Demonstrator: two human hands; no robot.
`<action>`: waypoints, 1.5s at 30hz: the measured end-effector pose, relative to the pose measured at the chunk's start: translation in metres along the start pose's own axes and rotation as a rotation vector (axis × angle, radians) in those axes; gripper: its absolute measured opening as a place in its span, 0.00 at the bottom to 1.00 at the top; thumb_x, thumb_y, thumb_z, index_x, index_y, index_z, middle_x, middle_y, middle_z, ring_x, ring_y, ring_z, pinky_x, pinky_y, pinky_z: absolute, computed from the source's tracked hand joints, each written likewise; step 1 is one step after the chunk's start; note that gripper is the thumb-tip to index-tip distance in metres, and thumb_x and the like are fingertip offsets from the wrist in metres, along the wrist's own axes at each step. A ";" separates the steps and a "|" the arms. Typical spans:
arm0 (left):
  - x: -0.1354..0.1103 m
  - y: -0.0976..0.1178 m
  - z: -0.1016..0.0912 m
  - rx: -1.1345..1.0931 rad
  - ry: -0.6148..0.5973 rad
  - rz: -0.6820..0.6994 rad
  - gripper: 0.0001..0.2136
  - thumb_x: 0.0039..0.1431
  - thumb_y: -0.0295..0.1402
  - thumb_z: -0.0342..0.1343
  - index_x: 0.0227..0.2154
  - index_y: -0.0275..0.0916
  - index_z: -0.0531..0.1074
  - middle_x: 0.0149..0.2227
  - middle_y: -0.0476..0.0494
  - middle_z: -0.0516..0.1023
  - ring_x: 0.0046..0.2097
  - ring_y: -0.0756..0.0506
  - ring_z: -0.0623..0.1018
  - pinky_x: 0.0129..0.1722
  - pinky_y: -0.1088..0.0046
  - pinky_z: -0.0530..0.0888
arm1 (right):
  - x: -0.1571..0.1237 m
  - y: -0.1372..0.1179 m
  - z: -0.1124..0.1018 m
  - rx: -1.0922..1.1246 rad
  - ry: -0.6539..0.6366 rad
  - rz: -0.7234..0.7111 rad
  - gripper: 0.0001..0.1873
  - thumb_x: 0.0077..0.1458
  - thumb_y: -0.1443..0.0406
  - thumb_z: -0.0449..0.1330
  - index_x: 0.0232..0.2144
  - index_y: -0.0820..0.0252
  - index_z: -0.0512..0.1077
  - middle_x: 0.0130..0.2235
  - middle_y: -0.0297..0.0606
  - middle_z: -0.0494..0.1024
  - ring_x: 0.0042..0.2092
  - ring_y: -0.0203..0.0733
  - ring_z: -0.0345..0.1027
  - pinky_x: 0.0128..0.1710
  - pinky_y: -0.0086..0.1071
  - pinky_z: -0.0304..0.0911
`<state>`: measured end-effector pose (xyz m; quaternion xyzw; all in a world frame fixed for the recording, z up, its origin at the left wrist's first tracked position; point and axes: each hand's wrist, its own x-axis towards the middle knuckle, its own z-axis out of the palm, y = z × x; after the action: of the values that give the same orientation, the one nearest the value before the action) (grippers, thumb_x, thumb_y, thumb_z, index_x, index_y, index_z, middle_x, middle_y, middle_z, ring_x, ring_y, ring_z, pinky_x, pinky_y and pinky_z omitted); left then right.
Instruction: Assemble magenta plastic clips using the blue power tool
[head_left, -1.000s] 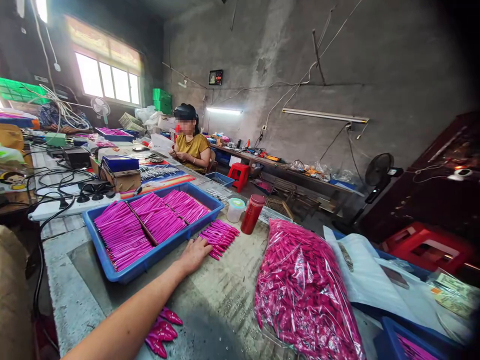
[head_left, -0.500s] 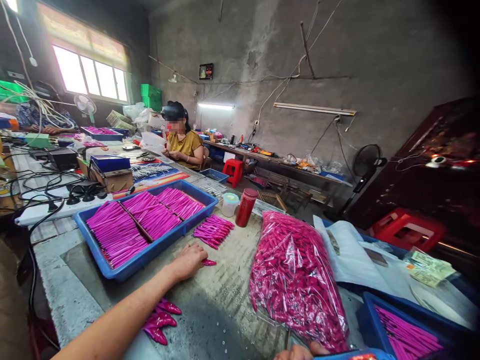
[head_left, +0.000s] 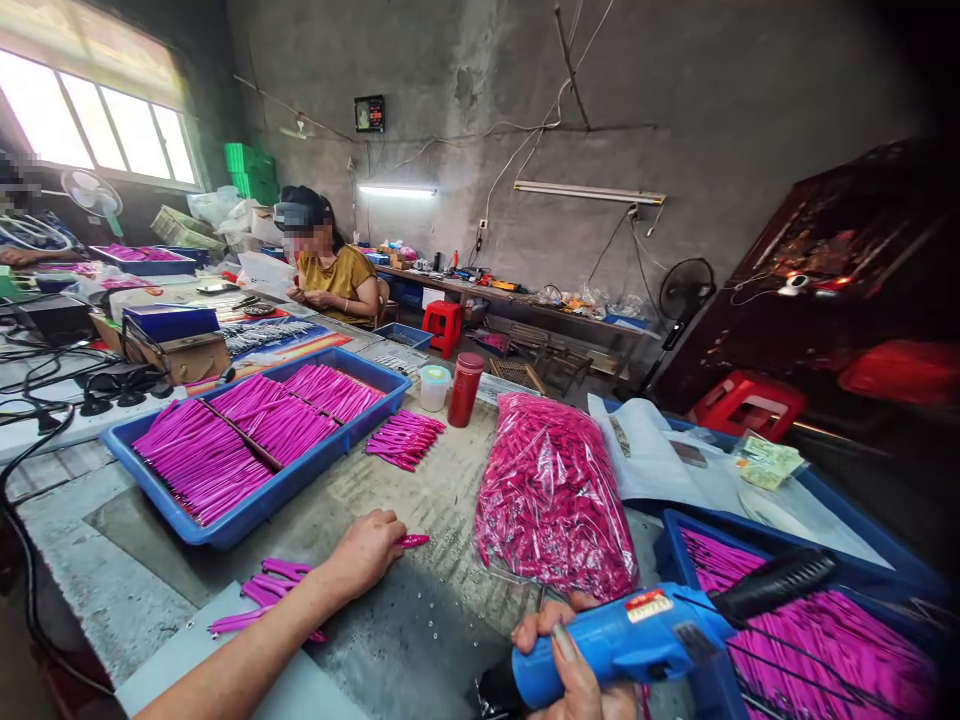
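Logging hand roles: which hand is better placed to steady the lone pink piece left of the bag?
Left, probably: the left hand holds the pink piece on the table; the right hand is occupied, gripping the blue power tool.

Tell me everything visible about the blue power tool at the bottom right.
The blue power tool has a glossy plastic body, a red-and-white label on top, a black part at its rear and a dark nose at lower left. It lies nearly level, nose slightly down, above the near edge of the table. The right hand wraps around its barrel.
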<state>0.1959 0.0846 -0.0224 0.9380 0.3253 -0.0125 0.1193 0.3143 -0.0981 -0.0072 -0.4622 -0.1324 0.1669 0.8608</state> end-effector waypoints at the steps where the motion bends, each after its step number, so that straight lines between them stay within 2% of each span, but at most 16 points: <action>1: -0.001 0.002 -0.001 0.003 0.006 0.001 0.10 0.60 0.31 0.44 0.32 0.38 0.71 0.36 0.42 0.74 0.40 0.45 0.72 0.39 0.72 0.65 | 0.000 0.000 0.000 -0.004 0.010 0.000 0.20 0.44 0.61 0.62 0.39 0.56 0.60 0.26 0.27 0.66 0.23 0.35 0.64 0.27 0.32 0.60; 6: -0.018 0.027 -0.007 -0.024 0.012 -0.028 0.08 0.59 0.30 0.45 0.32 0.39 0.70 0.36 0.44 0.73 0.39 0.47 0.72 0.38 0.74 0.66 | 0.000 0.002 0.000 -0.008 0.009 -0.016 0.20 0.45 0.61 0.61 0.39 0.58 0.59 0.26 0.28 0.66 0.23 0.35 0.63 0.26 0.34 0.60; 11: -0.036 0.044 0.003 -0.031 -0.057 -0.120 0.08 0.58 0.29 0.45 0.31 0.39 0.69 0.36 0.43 0.73 0.40 0.46 0.73 0.39 0.73 0.66 | 0.003 0.003 -0.001 -0.007 -0.012 -0.035 0.19 0.44 0.60 0.61 0.38 0.57 0.60 0.24 0.27 0.66 0.22 0.35 0.64 0.26 0.32 0.60; 16: -0.042 0.046 0.016 -0.037 -0.050 -0.172 0.09 0.58 0.27 0.44 0.31 0.38 0.69 0.36 0.43 0.73 0.40 0.46 0.73 0.39 0.73 0.67 | 0.006 0.003 -0.002 -0.010 -0.018 -0.032 0.20 0.43 0.60 0.62 0.38 0.58 0.60 0.24 0.28 0.67 0.21 0.35 0.64 0.25 0.31 0.60; 22: -0.042 0.048 0.020 -0.026 -0.070 -0.204 0.10 0.60 0.28 0.43 0.31 0.37 0.70 0.36 0.42 0.73 0.41 0.45 0.73 0.39 0.72 0.67 | 0.005 0.002 -0.002 -0.029 -0.029 -0.065 0.20 0.44 0.59 0.61 0.37 0.59 0.59 0.23 0.27 0.67 0.22 0.35 0.64 0.25 0.32 0.60; 29: -0.038 0.044 0.026 -0.011 -0.037 -0.207 0.08 0.59 0.28 0.45 0.31 0.38 0.70 0.36 0.43 0.73 0.41 0.45 0.73 0.38 0.73 0.66 | 0.004 0.003 -0.003 -0.013 -0.026 -0.051 0.20 0.44 0.60 0.61 0.38 0.59 0.59 0.25 0.28 0.67 0.22 0.35 0.65 0.25 0.31 0.61; 45: -0.035 0.048 0.011 -0.083 -0.077 -0.302 0.03 0.53 0.30 0.53 0.26 0.40 0.71 0.34 0.47 0.76 0.39 0.45 0.74 0.32 0.74 0.62 | 0.005 0.003 0.001 -0.008 -0.027 -0.065 0.20 0.43 0.61 0.62 0.37 0.59 0.60 0.24 0.28 0.67 0.21 0.35 0.64 0.24 0.31 0.59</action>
<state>0.1986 0.0244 -0.0194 0.8715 0.4580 -0.0530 0.1671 0.3179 -0.0944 -0.0089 -0.4587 -0.1598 0.1448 0.8620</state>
